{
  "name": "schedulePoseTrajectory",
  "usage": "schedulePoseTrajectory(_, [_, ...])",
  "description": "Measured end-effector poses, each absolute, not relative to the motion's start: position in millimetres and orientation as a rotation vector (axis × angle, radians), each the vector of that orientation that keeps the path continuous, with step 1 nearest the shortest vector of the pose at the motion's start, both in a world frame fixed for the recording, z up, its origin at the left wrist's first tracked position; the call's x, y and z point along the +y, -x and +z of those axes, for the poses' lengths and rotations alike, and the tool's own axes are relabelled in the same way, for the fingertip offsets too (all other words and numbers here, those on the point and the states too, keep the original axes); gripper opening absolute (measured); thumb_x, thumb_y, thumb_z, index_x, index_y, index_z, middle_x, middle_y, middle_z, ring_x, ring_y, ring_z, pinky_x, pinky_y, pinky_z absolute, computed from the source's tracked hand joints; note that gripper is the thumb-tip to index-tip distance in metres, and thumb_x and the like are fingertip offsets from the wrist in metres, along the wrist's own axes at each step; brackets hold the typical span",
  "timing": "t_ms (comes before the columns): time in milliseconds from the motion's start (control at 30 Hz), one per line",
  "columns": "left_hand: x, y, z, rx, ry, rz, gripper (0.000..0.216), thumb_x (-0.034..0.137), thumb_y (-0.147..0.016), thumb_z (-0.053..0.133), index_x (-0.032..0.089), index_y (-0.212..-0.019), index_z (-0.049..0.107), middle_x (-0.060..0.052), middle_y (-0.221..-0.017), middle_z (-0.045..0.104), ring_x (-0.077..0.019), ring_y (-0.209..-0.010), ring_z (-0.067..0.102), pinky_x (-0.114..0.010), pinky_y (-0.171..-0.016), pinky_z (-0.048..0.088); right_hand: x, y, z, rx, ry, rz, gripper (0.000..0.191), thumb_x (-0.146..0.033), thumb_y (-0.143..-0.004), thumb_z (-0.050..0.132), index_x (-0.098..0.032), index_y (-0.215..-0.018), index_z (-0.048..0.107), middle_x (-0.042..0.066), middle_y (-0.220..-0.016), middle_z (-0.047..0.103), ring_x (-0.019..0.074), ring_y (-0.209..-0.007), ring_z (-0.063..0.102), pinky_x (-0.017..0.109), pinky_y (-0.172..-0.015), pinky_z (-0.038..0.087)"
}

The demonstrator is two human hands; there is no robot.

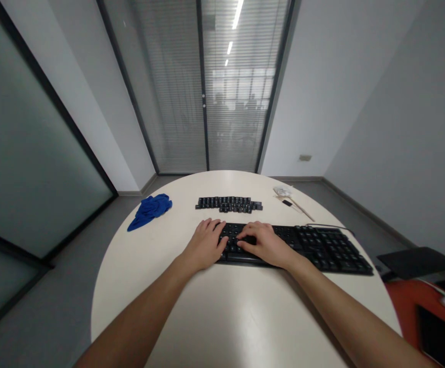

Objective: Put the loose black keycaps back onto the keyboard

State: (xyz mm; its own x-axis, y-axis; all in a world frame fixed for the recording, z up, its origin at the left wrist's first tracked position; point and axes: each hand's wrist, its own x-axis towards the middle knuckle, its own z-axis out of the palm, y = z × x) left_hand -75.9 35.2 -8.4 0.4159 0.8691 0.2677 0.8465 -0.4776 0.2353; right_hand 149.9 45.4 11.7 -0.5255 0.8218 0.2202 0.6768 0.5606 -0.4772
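A black keyboard [324,255] lies across the right half of the round table. Its left part shows bare-looking, dark switch positions among some keys. My left hand [206,243] rests at the keyboard's left end, fingers stretched out and thumb apart, holding nothing. Over the left-middle keys, my right hand [263,243] has thumb and index finger drawn together close to the keys. Whatever sits between those fingertips is too small to make out. Loose black keycaps [226,203] stand in rows behind the keyboard.
A crumpled blue cloth [151,208] lies at the left of the table [222,317]. At the back right are a clear plastic bag [283,191], a thin stick [303,208] and a small black piece [287,203]. The keyboard cable trails right. An orange seat [410,301] holds a phone [437,335].
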Motion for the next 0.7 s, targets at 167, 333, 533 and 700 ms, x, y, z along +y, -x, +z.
schedulePoseTrajectory(167, [34.4,70.2,-4.3,1.657,-2.438,0.677,0.047,0.042,-0.094,0.056,0.016,-0.133,0.056,-0.013,-0.135,0.062,-0.0332,-0.129,0.052,-0.050,-0.115,0.035,41.3,-147.0,10.1,-2.363,1.227,0.385,0.015,-0.033,-0.089,0.069,-0.027,-0.101,0.077,0.005,-0.103,0.074,0.0252,-0.105,0.063,0.045,-0.099,0.035])
schedulePoseTrajectory(333, [34.7,67.3,-3.5,1.650,-2.401,0.729,0.049,0.046,-0.090,0.063,0.015,-0.127,0.057,-0.013,-0.128,0.064,-0.0330,-0.123,0.055,-0.048,-0.110,0.041,39.3,-143.2,12.0,-2.343,1.232,0.385,0.010,-0.029,-0.085,0.071,-0.024,-0.094,0.075,0.003,-0.099,0.075,0.0239,-0.102,0.064,0.044,-0.097,0.035])
schedulePoseTrajectory(533, [36.2,69.2,-5.9,1.628,-2.391,0.762,0.045,0.040,-0.090,0.064,0.015,-0.127,0.057,-0.014,-0.127,0.064,-0.0319,-0.123,0.055,-0.047,-0.110,0.041,39.3,-142.9,10.3,-2.324,1.202,0.432,0.016,-0.030,-0.088,0.068,-0.025,-0.101,0.076,0.005,-0.104,0.076,0.0246,-0.105,0.065,0.044,-0.099,0.036])
schedulePoseTrajectory(700, [36.7,70.3,-7.0,1.605,-2.400,0.769,0.044,0.038,-0.090,0.066,0.016,-0.126,0.057,-0.013,-0.127,0.064,-0.0316,-0.123,0.055,-0.047,-0.111,0.040,38.4,-140.9,10.6,-2.270,1.189,0.501,0.018,-0.026,-0.086,0.068,-0.026,-0.103,0.075,0.002,-0.103,0.077,0.0233,-0.102,0.068,0.044,-0.101,0.038])
